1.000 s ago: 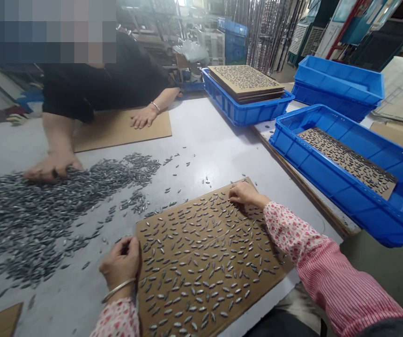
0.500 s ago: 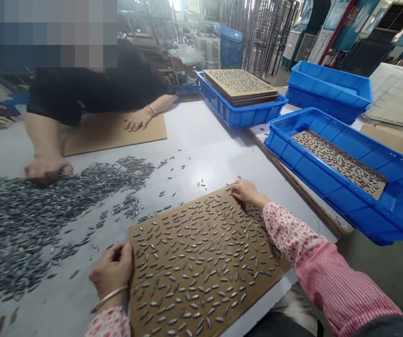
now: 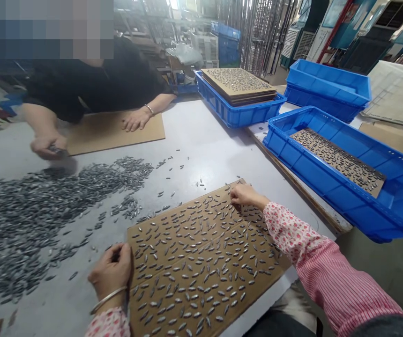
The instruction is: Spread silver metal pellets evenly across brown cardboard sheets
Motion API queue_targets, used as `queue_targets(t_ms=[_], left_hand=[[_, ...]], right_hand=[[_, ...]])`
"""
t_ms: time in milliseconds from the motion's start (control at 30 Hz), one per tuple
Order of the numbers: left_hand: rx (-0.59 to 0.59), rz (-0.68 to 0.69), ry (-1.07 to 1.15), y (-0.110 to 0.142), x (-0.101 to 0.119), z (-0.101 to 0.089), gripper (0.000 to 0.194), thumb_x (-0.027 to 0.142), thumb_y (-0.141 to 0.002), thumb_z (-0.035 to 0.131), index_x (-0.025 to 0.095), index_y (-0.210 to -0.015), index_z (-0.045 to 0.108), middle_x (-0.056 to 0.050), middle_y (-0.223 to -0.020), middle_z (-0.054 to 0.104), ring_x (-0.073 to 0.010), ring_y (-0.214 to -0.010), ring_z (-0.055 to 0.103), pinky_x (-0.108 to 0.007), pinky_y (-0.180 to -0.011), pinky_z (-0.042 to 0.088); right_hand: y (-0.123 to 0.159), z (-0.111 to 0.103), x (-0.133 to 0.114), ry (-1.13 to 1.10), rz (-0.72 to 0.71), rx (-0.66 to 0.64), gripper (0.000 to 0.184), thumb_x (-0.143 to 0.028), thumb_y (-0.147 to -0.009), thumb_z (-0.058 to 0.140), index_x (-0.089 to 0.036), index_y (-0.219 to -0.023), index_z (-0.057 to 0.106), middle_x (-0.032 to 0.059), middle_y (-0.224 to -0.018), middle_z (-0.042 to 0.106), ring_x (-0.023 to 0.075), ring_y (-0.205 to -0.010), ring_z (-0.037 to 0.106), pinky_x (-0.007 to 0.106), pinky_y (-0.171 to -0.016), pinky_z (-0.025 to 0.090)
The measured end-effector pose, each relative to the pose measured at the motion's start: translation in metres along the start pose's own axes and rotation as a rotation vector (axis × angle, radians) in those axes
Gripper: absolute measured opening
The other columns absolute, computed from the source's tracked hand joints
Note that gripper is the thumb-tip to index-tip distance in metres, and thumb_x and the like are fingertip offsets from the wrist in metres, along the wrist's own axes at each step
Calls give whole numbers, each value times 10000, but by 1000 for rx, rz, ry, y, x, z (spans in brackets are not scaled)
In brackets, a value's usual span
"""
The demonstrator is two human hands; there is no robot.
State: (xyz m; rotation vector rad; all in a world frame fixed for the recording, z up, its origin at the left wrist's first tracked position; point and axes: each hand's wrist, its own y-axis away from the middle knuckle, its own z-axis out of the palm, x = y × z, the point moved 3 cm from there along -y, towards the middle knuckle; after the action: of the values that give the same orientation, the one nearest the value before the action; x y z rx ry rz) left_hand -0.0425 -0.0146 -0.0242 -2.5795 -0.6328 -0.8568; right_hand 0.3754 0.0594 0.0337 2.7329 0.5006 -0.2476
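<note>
A brown cardboard sheet (image 3: 183,252) lies on the white table before me, covered with small, grey, spindle-shaped metal pieces (image 3: 219,318). My left hand (image 3: 112,271), with a bangle at its wrist, is curled closed beside the sheet's left edge; what its fingers hold, if anything, is hidden. Near the far right corner, my right hand (image 3: 245,195) bends over the sheet with its fingertips pinched together and pointing down among the pieces. I cannot make out what sits in that pinch.
A big heap of the same pieces (image 3: 15,224) spreads across the left. Opposite, a co-worker's hand (image 3: 136,119) rests on another cardboard sheet (image 3: 117,138). At the right stand blue crates (image 3: 229,117), one with stacked loaded sheets (image 3: 238,79), another with one loaded sheet (image 3: 338,159).
My right hand has shifted slightly nearer to me, baring the sheet's far corner. My left hand has stayed put. The co-worker's other hand has lifted from the heap with pieces in it.
</note>
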Motion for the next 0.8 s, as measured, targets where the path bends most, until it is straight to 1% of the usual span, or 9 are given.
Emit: queue_targets(t_ms=[133, 233, 400, 533, 700, 800], left_hand=[[2, 11, -15, -1, -4, 2, 317, 450, -705, 521, 193, -825, 664, -18, -748, 649, -196, -779, 607, -307, -774, 477], [5, 0, -34, -1, -4, 3, 367, 475, -703, 502, 182, -845, 671, -40, -775, 659, -204, -808, 619, -307, -791, 476], [-21, -40, -37, -1, 2, 0, 409, 494, -686, 490, 177, -865, 676, -52, -782, 662, -214, -832, 630, -316, -810, 478], [-7, -53, -32, -1, 5, -2, 393, 496, -663, 498, 183, -823, 673, -44, -740, 649, -209, -806, 620, -318, -805, 481], [-16, -41, -17, -1, 6, -2, 368, 488, -667, 503, 187, -805, 664, -33, -740, 645, -189, -777, 610, -300, -788, 478], [-24, -22, -19, -1, 5, -2, 373, 485, -683, 499, 181, -822, 666, -36, -754, 647, -189, -781, 612, -296, -785, 474]], right_hand=[[14, -13, 3, -62, 74, 106, 163, -247, -852, 569, -201, -820, 723, 41, -861, 704, 145, -758, 597, 224, -593, 374], [27, -15, 12, -73, 97, 128, 128, -248, -839, 600, -201, -838, 718, 38, -916, 688, 142, -804, 599, 213, -579, 360], [37, 0, 23, -12, 35, 129, 141, -300, -846, 619, -227, -899, 727, 48, -958, 658, 161, -875, 580, 224, -657, 380], [36, 12, 20, 23, -52, 153, 164, -317, -860, 615, -223, -930, 729, 63, -961, 643, 165, -885, 563, 241, -699, 380], [38, 16, 15, 42, -89, 163, 158, -303, -861, 610, -199, -877, 729, 61, -918, 655, 159, -850, 560, 245, -704, 366], [37, 16, 18, 8, -59, 185, 182, -318, -880, 583, -202, -888, 724, 57, -914, 653, 158, -848, 560, 244, -690, 367]])
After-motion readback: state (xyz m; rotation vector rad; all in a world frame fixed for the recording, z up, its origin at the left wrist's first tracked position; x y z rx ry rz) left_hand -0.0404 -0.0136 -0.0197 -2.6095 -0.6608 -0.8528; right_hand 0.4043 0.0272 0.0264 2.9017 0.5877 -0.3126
